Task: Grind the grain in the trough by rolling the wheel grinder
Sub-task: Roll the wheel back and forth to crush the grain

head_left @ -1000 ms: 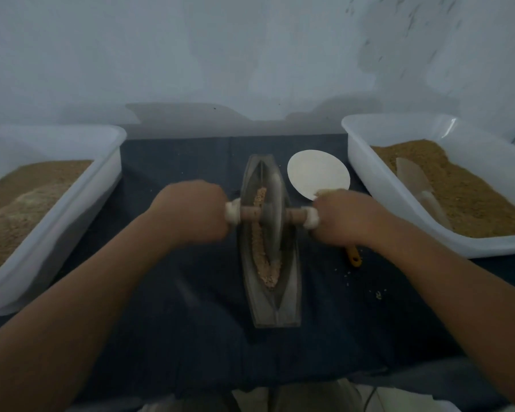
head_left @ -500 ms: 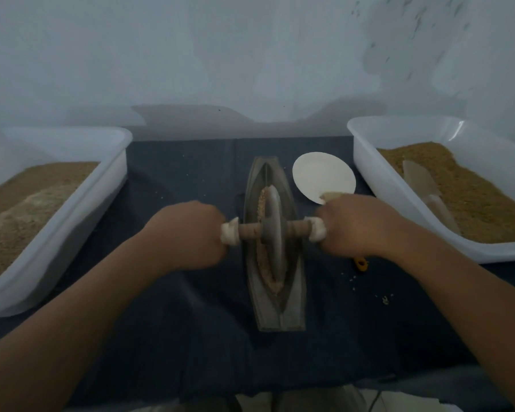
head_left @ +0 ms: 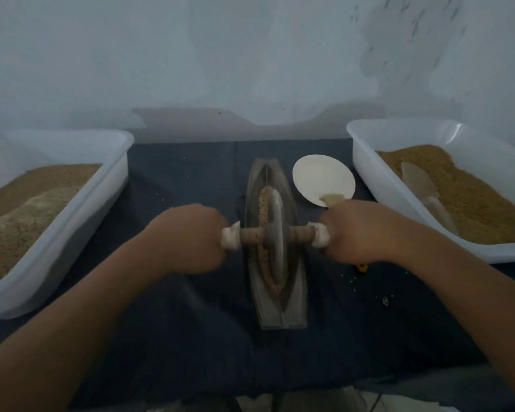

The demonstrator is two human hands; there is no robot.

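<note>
Left hand (head_left: 191,237) and right hand (head_left: 358,230) each curl tight round a handle end of the wheel (head_left: 275,233), which stands upright midway along the trough (head_left: 292,307), on a strip of grain (head_left: 263,200), on the dark-clothed counter (head_left: 176,337).

A dark blue cloth (head_left: 191,337) covers the whole work surface. The long grey trough (head_left: 292,310) lies at its centre, running twelve to six. The left tub (head_left: 81,233) sits at nine o'clock and the right tub (head_left: 369,179) at three. A round white plate (head_left: 318,176) lies at one o'clock, between the trough and the right tub. Loose grains (head_left: 385,300) speckle the cloth at four o'clock, near a small, mostly hidden yellow item (head_left: 362,266).
</note>
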